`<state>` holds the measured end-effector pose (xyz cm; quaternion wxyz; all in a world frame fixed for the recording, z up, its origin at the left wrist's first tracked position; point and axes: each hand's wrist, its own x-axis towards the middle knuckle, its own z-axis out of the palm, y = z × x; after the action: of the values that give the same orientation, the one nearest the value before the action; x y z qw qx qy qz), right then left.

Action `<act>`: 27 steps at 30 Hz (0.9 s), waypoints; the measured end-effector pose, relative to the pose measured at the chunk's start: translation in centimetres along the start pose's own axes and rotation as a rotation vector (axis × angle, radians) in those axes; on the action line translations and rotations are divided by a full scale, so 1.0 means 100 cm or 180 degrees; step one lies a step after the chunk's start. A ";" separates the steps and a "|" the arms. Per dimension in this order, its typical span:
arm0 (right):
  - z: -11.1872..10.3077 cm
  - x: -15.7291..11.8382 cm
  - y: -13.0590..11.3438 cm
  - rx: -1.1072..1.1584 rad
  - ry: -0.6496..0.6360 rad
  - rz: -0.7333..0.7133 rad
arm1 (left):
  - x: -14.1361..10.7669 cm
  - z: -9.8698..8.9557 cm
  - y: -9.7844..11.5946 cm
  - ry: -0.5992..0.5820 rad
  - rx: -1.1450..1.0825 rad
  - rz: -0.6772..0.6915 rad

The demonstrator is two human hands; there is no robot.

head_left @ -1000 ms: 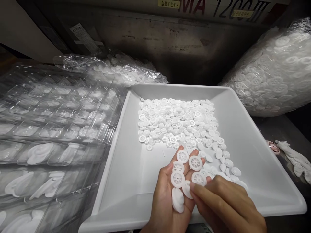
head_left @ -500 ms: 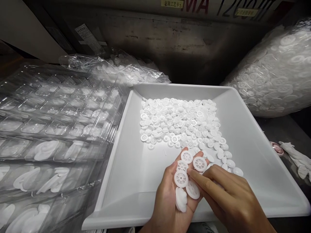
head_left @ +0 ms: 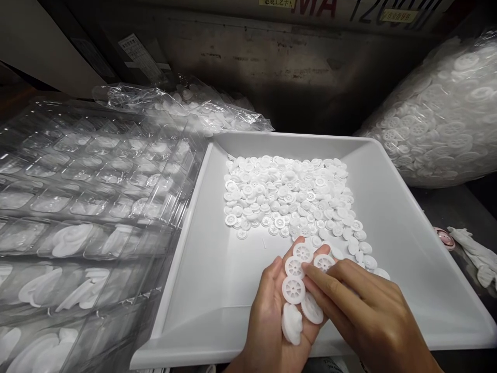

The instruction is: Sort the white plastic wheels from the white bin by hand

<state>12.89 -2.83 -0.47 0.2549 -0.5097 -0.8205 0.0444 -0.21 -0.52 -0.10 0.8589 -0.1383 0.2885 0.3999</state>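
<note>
Bright middle, dark edges

Light seems to fall from above, strongest on the far part of the white pile (head_left: 287,187), where outlines wash together. The bin (head_left: 205,269) reads pale grey and fairly even. Beyond it the panel (head_left: 233,57) sinks into deep shadow, and the far right corner is nearly black. Hard glints streak the clear packs (head_left: 89,204) at left and the far bag (head_left: 221,116). The left hand (head_left: 267,311) shows a brighter palm than the back of the right hand (head_left: 373,311). Wide-angle stretch slants the packs; their detail looks soft.
</note>
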 end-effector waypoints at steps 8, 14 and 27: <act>0.002 0.008 -0.001 -0.0052 0.0129 0.0105 | 0.002 0.002 0.002 0.0014 -0.0022 -0.0054; 0.005 0.008 -0.002 -0.0035 0.0177 0.0223 | 0.001 0.001 0.003 -0.0078 -0.0031 -0.0195; 0.000 0.001 -0.003 0.0164 0.0304 0.0210 | -0.004 0.005 0.001 -0.0115 0.0204 -0.0108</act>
<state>12.59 -2.88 -0.27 0.3052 -0.5313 -0.7888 0.0495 -0.31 -0.46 0.49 0.8747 -0.1083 0.2832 0.3782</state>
